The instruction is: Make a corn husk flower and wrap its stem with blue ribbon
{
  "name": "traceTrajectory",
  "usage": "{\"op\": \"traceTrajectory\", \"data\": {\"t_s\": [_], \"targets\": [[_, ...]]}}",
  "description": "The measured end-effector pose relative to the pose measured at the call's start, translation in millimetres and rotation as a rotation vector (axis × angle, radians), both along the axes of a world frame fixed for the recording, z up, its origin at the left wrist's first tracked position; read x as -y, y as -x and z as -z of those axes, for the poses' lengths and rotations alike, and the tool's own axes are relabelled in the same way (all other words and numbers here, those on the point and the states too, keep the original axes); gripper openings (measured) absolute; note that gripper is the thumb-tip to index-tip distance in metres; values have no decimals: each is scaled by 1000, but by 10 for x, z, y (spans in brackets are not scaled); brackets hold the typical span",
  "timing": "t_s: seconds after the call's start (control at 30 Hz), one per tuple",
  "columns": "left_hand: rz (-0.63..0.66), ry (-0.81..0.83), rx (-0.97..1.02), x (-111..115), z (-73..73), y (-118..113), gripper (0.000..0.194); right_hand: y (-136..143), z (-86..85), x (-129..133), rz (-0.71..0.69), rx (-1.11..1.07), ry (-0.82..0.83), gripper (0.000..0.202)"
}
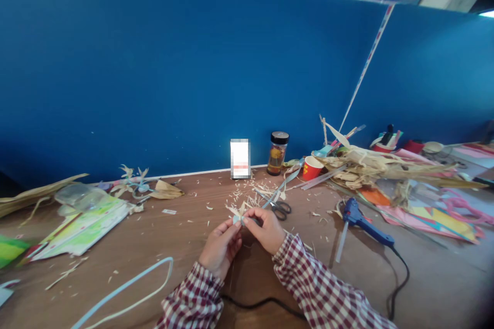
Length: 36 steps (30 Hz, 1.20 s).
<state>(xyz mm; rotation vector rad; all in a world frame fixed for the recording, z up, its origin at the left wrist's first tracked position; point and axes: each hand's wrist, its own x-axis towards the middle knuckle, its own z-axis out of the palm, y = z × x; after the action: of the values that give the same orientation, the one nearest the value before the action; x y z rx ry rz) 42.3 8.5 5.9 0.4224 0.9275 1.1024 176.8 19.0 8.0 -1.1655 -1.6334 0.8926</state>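
Note:
In the middle of the head view, my left hand (221,248) and my right hand (268,230) meet with their fingertips pinched together. Between them is a small flower (239,212) of pale dried husk with a light blue base, held by both hands. From near my right fingers a narrow light blue strip (284,183) runs up and to the right. Black-handled scissors (281,208) lie just beyond my right hand. Fine husk shreds (249,196) are scattered past the fingertips. My fingers cover much of the flower's lower end.
A blue glue gun (363,223) with its cord lies right; beyond it are a husk pile (358,164), coloured paper and a red paper cup (312,168). A lidded jar (278,154) stands by the blue partition (193,72). Left are a painted sheet (88,226) and more husk.

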Motion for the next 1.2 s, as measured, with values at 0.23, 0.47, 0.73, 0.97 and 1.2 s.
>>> {"op": "traceTrajectory", "data": {"t_s": [0.23,0.47,0.73,0.97,1.2], "targets": [[-6,24,-3,2,-29,14,13,1,-41,28,31,49,-14,16],[-5,3,-7,11,-24,10,14,7,-26,25,27,69,-8,16],[-37,-7,-37,-2,29,-4,15,11,-2,19,42,71,-1,17],[-74,-7,-89,17,26,-19,14,16,-9,25,57,84,-9,16],[-147,-14,-171,22,28,-51,21,33,4,37,51,90,8,17]]}}
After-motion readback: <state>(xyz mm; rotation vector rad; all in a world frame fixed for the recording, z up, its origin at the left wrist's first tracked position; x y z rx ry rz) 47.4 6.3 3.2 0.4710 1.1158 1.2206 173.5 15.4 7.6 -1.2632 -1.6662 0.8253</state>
